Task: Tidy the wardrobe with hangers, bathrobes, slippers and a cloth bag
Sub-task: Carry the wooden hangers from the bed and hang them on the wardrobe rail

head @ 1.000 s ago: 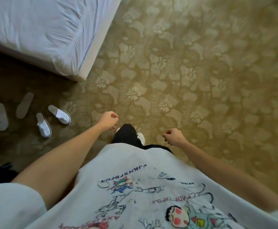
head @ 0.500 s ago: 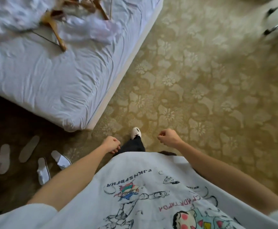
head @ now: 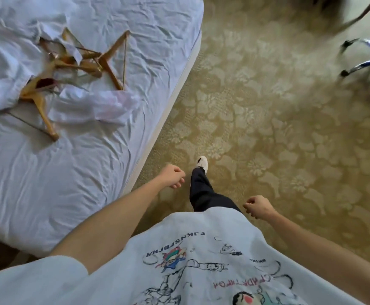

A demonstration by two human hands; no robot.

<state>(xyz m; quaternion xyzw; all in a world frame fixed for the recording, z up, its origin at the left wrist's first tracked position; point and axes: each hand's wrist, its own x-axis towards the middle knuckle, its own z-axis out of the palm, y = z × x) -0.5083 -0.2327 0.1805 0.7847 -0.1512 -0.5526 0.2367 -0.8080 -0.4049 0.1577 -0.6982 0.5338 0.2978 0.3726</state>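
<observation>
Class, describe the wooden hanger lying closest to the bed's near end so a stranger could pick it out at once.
Start at the white bed on the left. A heap of wooden hangers lies on its sheet among white cloth. Yours is the hanger at the heap's near left, one arm pointing toward the foot, apart from the tangled ones.

A bed (head: 73, 194) with a creased white sheet carries a loose heap of wooden hangers (head: 80, 62), with crumpled white cloth (head: 10, 69) beside and partly over them, perhaps the bathrobes. A pale bundle (head: 96, 106), blurred, lies just beside the hangers. The patterned carpet (head: 267, 128) bears a wheeled chair base (head: 369, 56).
</observation>
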